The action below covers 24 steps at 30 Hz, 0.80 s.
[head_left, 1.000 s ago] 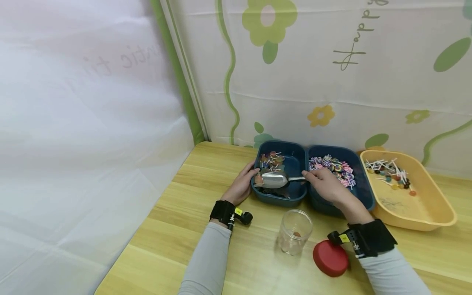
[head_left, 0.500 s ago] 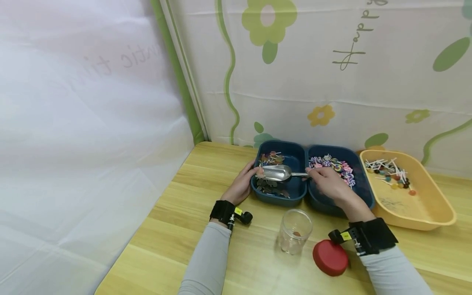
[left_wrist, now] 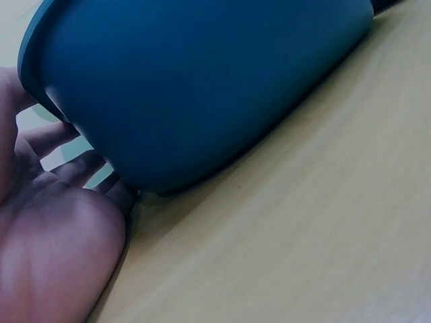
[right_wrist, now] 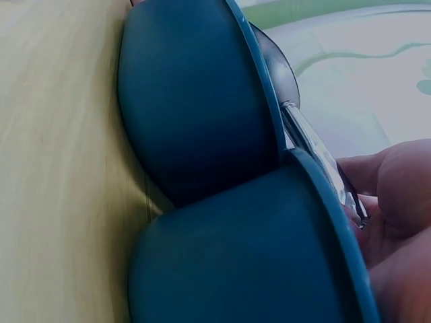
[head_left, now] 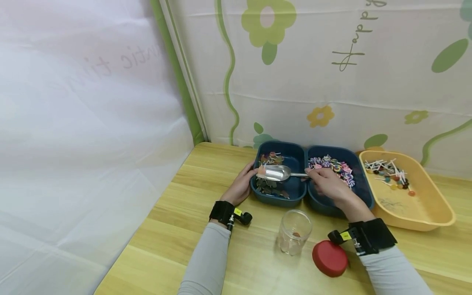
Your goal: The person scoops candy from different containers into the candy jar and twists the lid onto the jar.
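In the head view my right hand (head_left: 330, 186) holds a metal scoop (head_left: 277, 173) by its handle, level above the left blue bin (head_left: 278, 201). Orange candy lies at the scoop's tip. Inside that bin are gummy-like pieces and candies on sticks. My left hand (head_left: 239, 186) grips the bin's left side, thumb at the rim; its fingers (left_wrist: 79, 168) lie against the outer wall in the left wrist view. The right wrist view shows the scoop's handle (right_wrist: 316, 145) between thumb and fingers, just over the bins' rims.
A second blue bin (head_left: 326, 208) with swirl lollipops adjoins on the right. Beyond it stands a yellow bin (head_left: 424, 209) with ball lollipops. A clear jar (head_left: 295, 233) holding a small reddish piece stands in front, beside a red lid (head_left: 330, 258). A curtain (head_left: 287, 82) hangs behind.
The scoop has risen slightly and levelled out, uncovering more candy below it in the left blue bin. My left hand keeps its place on the bin.
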Tool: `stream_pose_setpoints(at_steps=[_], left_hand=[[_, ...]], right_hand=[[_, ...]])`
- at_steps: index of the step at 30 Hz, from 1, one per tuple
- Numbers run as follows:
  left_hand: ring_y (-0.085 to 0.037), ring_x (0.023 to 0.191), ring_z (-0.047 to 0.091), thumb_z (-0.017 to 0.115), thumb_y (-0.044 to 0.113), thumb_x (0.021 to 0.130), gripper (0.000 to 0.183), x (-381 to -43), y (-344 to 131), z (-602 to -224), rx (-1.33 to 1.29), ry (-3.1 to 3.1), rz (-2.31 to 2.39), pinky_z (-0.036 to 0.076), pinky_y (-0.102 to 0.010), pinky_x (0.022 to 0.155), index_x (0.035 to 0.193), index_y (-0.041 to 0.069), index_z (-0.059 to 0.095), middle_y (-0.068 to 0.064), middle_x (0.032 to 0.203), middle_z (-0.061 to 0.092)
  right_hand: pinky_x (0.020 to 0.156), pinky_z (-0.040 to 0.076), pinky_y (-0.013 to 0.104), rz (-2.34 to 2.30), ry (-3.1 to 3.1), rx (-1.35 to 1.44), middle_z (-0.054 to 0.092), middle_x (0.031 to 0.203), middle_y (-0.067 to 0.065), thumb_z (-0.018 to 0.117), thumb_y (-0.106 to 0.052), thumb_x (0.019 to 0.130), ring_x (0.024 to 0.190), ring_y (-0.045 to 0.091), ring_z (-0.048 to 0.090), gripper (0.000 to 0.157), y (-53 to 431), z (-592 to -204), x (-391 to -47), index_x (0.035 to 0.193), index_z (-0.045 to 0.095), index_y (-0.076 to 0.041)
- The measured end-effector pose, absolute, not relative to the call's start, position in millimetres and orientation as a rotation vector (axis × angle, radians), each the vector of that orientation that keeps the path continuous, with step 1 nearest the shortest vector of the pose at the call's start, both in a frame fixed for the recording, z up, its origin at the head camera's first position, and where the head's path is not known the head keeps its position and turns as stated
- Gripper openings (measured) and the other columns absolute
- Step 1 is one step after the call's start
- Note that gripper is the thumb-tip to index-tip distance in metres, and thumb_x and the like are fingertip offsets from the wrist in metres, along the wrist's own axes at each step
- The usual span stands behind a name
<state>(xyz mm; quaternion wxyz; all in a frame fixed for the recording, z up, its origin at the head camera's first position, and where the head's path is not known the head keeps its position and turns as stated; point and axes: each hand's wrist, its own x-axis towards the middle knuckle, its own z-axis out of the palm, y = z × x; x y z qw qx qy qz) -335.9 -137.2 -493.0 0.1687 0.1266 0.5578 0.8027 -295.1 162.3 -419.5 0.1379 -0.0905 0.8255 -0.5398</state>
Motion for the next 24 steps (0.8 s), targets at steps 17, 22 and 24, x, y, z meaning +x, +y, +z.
stream_pose_setpoints(at_steps=[17, 22, 24], left_hand=[[-0.029, 0.146, 0.035, 0.037, 0.020, 0.114, 0.052, -336, -137, -493, 0.352, 1.580, 2.280, 0.039, -0.036, 0.110, 0.164, 0.018, 0.025, -0.009, 0.163, 0.031], [-0.030, 0.146, 0.035, 0.035, 0.019, 0.114, 0.053, -335, -137, -492, 0.367, 1.577, 2.282, 0.039, -0.035, 0.108, 0.165, 0.016, 0.022, -0.010, 0.165, 0.028], [-0.029, 0.148, 0.033, 0.035, 0.019, 0.114, 0.053, -335, -137, -491, 0.368, 1.578, 2.282, 0.037, -0.037, 0.111, 0.165, 0.016, 0.021, -0.009, 0.167, 0.026]], right_hand=[[0.051, 0.024, 0.038, -1.761, 2.316, -0.299, 0.030, 0.062, -0.003, 0.042, -0.040, 0.111, 0.050, 0.014, 0.029, 0.049, 192, -394, -291, 0.075, 0.041, -0.007], [0.052, 0.017, 0.043, -1.850, 2.285, -0.377, 0.022, 0.061, 0.001, 0.042, -0.039, 0.111, 0.049, 0.023, 0.020, 0.052, 213, -374, -285, 0.070, 0.029, -0.010], [0.052, 0.014, 0.044, -1.896, 2.260, -0.419, 0.020, 0.061, 0.004, 0.042, -0.035, 0.112, 0.050, 0.026, 0.017, 0.051, 224, -367, -282, 0.070, 0.028, -0.009]])
